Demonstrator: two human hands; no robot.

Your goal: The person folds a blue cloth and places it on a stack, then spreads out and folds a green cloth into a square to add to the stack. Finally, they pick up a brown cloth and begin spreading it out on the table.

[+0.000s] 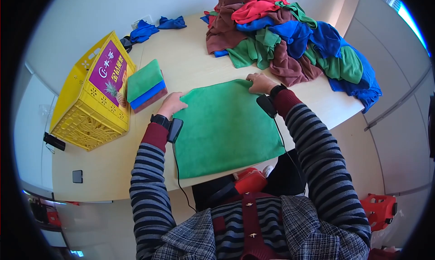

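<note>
A green towel [226, 133] lies spread out flat on the table in front of me, its near edge at the table's front edge. My left hand [172, 104] is at the towel's far left corner, thumb and fingers closed on its edge. At the far right corner my right hand [262, 83] pinches the cloth between thumb and fingers. Left of the towel stands a small stack of folded towels, with a green folded towel [145, 81] on top, a blue folded towel [149, 94] under it and a brown folded towel [152, 101] at the bottom.
A yellow plastic crate [93, 115] with a purple label stands at the left. A large heap of loose red, brown, blue and green cloths [290, 38] covers the back right. Blue cloths [144, 31] lie at the back wall. A small dark box [77, 176] sits near the front left.
</note>
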